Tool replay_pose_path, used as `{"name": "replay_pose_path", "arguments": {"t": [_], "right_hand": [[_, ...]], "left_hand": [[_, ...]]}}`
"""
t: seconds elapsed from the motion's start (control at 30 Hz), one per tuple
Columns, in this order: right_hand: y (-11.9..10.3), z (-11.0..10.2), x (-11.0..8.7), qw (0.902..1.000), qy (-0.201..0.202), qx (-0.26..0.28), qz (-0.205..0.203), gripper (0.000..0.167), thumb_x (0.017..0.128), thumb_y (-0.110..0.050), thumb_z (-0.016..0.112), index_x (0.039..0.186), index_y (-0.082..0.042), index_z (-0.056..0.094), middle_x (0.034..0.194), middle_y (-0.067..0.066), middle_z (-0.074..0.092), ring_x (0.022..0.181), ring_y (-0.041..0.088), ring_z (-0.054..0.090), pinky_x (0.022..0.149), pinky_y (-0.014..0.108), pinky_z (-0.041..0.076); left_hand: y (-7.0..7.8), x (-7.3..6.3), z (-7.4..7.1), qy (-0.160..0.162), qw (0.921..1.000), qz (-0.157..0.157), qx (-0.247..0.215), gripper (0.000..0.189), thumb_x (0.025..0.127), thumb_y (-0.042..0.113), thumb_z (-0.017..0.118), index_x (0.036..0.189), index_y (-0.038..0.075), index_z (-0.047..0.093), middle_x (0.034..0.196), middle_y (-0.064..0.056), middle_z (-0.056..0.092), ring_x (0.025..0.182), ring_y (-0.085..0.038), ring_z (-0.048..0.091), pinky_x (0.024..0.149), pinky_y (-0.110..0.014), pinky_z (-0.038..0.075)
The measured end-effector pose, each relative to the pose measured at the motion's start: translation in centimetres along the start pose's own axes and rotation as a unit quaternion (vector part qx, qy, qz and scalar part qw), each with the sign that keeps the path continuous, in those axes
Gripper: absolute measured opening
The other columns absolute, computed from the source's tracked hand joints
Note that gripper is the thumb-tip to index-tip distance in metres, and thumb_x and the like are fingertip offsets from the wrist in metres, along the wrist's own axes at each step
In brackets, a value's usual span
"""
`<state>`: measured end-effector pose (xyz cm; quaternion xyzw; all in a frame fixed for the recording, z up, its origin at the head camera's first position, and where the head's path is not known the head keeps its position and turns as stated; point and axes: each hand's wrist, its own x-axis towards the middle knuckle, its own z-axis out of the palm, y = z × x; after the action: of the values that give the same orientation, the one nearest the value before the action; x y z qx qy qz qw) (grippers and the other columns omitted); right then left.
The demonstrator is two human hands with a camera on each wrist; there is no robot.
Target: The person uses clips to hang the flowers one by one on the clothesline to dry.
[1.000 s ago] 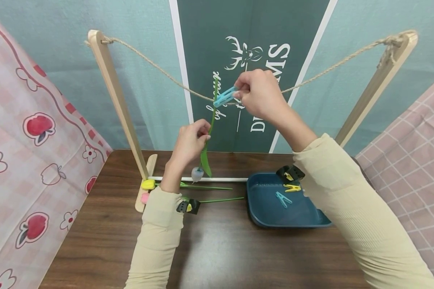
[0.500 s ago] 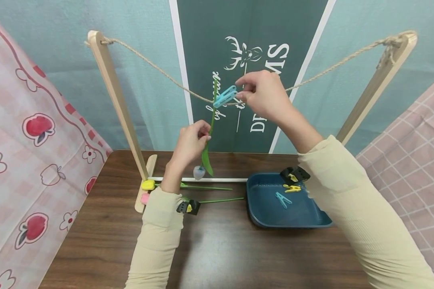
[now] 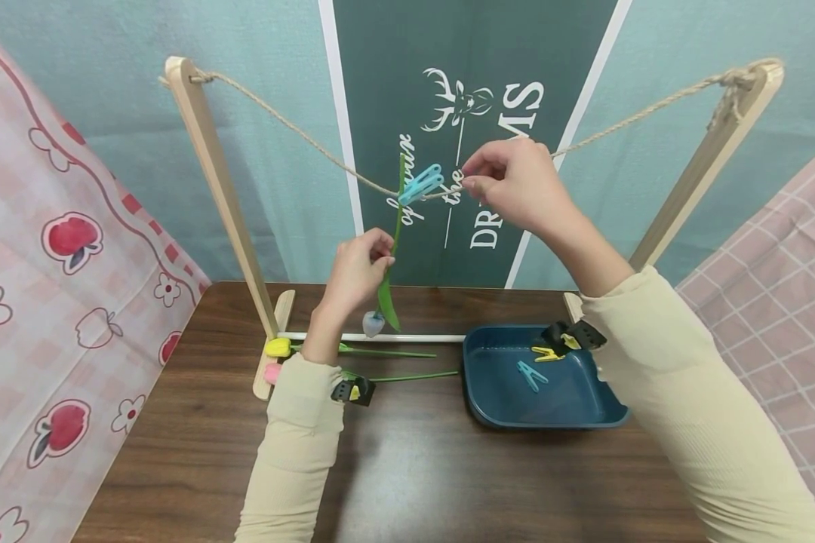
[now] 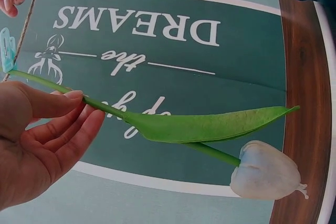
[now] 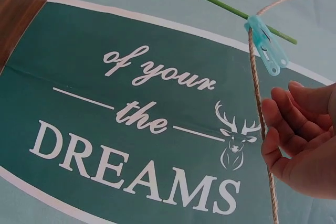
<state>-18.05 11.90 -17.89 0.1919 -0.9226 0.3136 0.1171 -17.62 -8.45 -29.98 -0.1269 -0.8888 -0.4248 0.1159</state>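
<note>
My left hand [image 3: 357,265] pinches the green stem of an artificial tulip [image 3: 373,323] between thumb and fingers. The flower hangs head down, pale bluish white, with one long leaf [image 4: 210,124] near the bloom. Higher up, a light blue clothespin [image 3: 421,184] clamps the stem against the twine [image 3: 292,130], and the stem's end sticks up past it. Just right of the clothespin is my right hand [image 3: 519,181], its fingers loosely bent and apart from the clip. In the right wrist view those fingertips [image 5: 269,142] lie right beside the twine.
Two wooden posts [image 3: 220,196] carry the sagging twine. A blue tray [image 3: 550,419] at right holds a blue clothespin [image 3: 532,375] and a yellow clothespin [image 3: 547,354]. A yellow tulip [image 3: 278,347] and a pink tulip [image 3: 272,372] lie at left, near a white rod [image 3: 407,338].
My right hand has let go of the blue clothespin and drawn away to the right and slightly down. The clothespin stays on the twine and stem; my left hand has barely moved.
</note>
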Motion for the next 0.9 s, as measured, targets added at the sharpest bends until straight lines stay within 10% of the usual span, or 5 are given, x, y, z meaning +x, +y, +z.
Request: {"name": "replay_pose_path", "arguments": {"t": [0.9], "right_hand": [[2.9, 0.3, -2.1, 0.9946, -0.103, -0.011, -0.002, 0.012, 0.089, -0.006, 0.055, 0.092, 0.000, 0.066, 0.073, 0.011, 0.062, 0.069, 0.023, 0.056, 0.062, 0.033, 0.040]], "left_hand": [[-0.6, -0.1, 0.1, 0.010, 0.9999, 0.008, -0.001, 0.012, 0.085, -0.002, 0.060, 0.096, -0.001, 0.061, 0.086, -0.011, 0.063, 0.080, -0.022, 0.060, 0.073, -0.034, 0.047]]}}
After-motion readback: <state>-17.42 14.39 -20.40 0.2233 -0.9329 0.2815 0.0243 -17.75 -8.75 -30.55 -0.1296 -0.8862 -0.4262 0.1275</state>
